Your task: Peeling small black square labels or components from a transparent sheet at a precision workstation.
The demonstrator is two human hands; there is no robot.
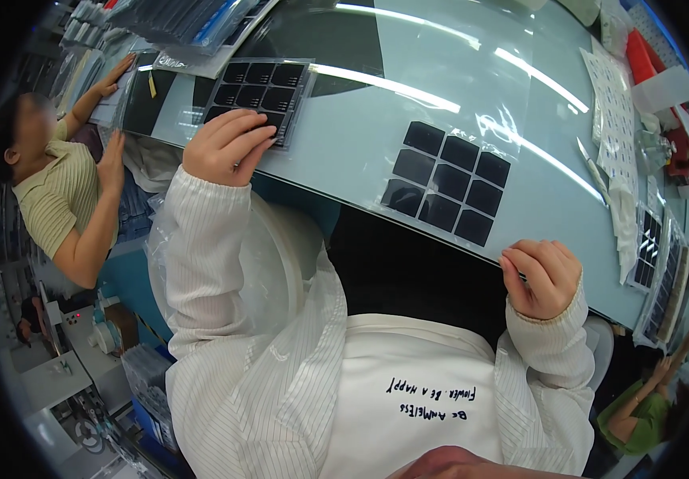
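Note:
My left hand (226,146) rests on the near corner of a clear sheet of black square pads (260,89) at the left of the pale blue table (376,136); its fingertips touch the pads, and I cannot tell if they grip one. My right hand (542,275) is curled at the table's near edge, fingers bent on the rim, with nothing visible in it. Between the hands lies a second grid of black square pads (448,182) on a clear film (440,80).
A co-worker in a yellow-green top (55,195) sits at the left, both hands on dark sheets (149,100). Strips of white labels (617,120), a thin tool (592,168) and more pad sheets (649,247) lie at the right. Another person (639,407) is lower right.

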